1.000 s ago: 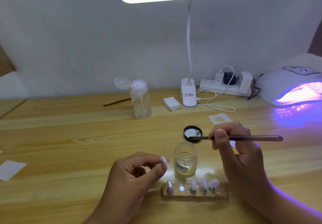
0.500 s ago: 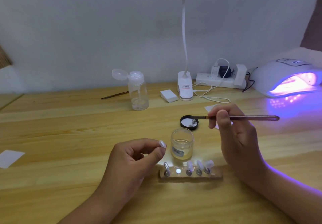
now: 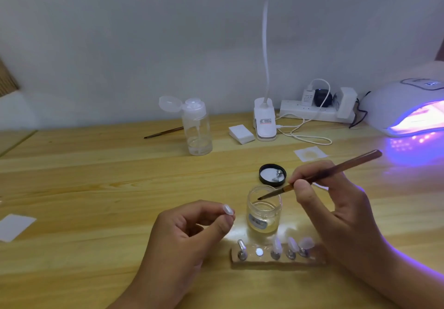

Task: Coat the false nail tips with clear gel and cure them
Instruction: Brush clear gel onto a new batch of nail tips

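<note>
My left hand (image 3: 189, 234) pinches a pale false nail tip (image 3: 228, 209) between thumb and forefinger, just left of the open clear gel jar (image 3: 263, 210). My right hand (image 3: 336, 210) holds a brown brush (image 3: 334, 171) tilted down to the left, its bristle end at the jar's mouth. In front of the jar lies a wooden holder strip (image 3: 276, 261) with several metal stands, three of them carrying nail tips (image 3: 292, 243). At the far right the white curing lamp (image 3: 408, 106) glows purple.
The jar's black lid (image 3: 272, 174) lies behind it with a metal stand in it. Further back stand a clear pump bottle (image 3: 197, 128), a second brush (image 3: 163, 132), a white block (image 3: 241, 134), a clip desk lamp (image 3: 264, 121) and a power strip (image 3: 312, 111). White pads (image 3: 310, 153) lie on the table.
My right hand has tipped the brush from level to slanting down, bringing its tip from over the black lid to the jar's mouth. The left hand keeps holding the nail tip.
</note>
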